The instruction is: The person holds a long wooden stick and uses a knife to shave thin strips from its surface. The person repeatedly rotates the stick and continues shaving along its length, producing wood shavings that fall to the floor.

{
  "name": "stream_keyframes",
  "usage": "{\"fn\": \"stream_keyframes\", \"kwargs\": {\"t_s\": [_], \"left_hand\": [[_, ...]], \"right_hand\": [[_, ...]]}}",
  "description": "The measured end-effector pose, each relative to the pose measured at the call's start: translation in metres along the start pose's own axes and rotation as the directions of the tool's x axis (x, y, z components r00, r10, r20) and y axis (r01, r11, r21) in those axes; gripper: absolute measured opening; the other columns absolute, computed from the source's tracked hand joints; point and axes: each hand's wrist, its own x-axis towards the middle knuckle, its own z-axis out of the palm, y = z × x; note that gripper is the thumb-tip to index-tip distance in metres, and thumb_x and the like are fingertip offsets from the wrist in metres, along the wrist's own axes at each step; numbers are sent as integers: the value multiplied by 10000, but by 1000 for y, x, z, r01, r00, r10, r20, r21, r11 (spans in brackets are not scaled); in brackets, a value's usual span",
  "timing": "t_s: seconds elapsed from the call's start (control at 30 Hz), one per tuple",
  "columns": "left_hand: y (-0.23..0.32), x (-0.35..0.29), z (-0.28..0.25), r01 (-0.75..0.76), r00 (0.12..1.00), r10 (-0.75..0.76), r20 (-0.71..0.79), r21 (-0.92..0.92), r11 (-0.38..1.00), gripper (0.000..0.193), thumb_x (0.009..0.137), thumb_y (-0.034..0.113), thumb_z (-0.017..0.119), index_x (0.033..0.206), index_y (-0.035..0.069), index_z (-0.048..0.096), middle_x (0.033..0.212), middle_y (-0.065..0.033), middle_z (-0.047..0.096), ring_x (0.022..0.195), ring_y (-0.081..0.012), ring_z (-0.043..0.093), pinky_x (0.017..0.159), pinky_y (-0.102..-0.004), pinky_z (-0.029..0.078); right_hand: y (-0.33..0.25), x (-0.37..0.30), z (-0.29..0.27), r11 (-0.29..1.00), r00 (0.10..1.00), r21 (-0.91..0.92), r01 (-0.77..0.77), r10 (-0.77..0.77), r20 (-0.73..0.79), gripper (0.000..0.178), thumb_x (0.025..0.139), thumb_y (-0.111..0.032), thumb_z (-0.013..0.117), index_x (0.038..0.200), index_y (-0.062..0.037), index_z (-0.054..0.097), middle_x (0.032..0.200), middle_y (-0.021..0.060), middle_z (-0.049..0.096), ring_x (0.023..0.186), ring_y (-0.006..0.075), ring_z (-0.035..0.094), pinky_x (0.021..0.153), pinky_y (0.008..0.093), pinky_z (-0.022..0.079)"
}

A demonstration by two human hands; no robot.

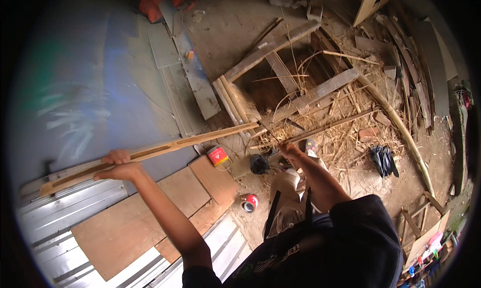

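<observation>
A long, narrow wooden beam (195,138) with a slot cut along part of its face slants from the lower left to the middle. My left hand (118,165) grips it near its left end, fingers over the far edge and thumb along the near side. My right hand (289,150) is closed, low in front of my legs. From it a thin, dark, blade-like tool (272,132) runs up to the beam's far end; its kind is too fine to make out. That end lies by a stack of upright-edged boards (235,100).
A wooden frame (273,45) lies on the dirt floor amid straw-like shavings (320,122). Brown panels (145,213) cover corrugated metal sheeting at lower left. Nearby stand a red-and-yellow box (218,156), a red can (250,203) and a black bag (384,161). A curved pole (401,127) lies right.
</observation>
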Motion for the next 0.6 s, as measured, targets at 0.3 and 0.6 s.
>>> {"fn": "stream_keyframes", "kwargs": {"t_s": [0.3, 0.6], "left_hand": [[25, -47, -23, 234, 930, -127, 344, -288, 929, 752, 871, 792, 196, 636, 116, 427, 488, -17, 378, 412, -135, 279, 423, -257, 256], [-26, -79, -62, 198, 935, -119, 336, -213, 957, 767, 819, 817, 309, 722, 82, 503, 586, -43, 517, 514, -167, 546, 508, -323, 481]], "right_hand": [[55, -32, -104, 759, 918, -545, 355, -395, 49, 397, 846, -392, 567, 922, -21, 683, 826, 215, 674, 799, 349, 671, 696, 462, 522], [204, -109, -103, 749, 918, -594, -293, 46, -394, 463, 852, -444, 536, 978, -27, 693, 958, 183, 701, 925, 329, 682, 799, 427, 539]]}}
